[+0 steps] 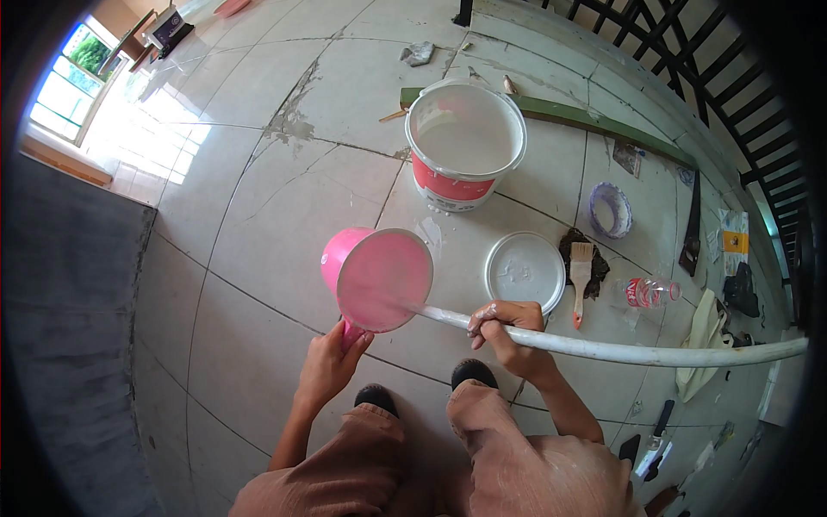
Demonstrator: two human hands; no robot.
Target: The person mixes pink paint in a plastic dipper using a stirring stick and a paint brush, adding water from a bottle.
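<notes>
My left hand (329, 364) is closed around the handle of a pink water dipper (338, 257), tilted so its mouth faces me. White residue coats the inside of the dipper. In my right hand (510, 334) is a long white pole (624, 350); its left end reaches into the dipper's mouth, and the rest runs off to the right. Whitish smears mark the right-hand fingers. Beyond the dipper stands a white bucket (457, 196) with a red band, holding pale material. A round white lid (517, 264) lies just past my right hand.
A paintbrush (581, 269) rests on a dark rag (597, 277). Around it are a purple-rimmed bowl (611, 211), a plastic bottle (652, 293) and a handsaw (692, 228). Behind the bucket lies a green beam (603, 126). Black railings (689, 52) border the far right; several tools lie lower right.
</notes>
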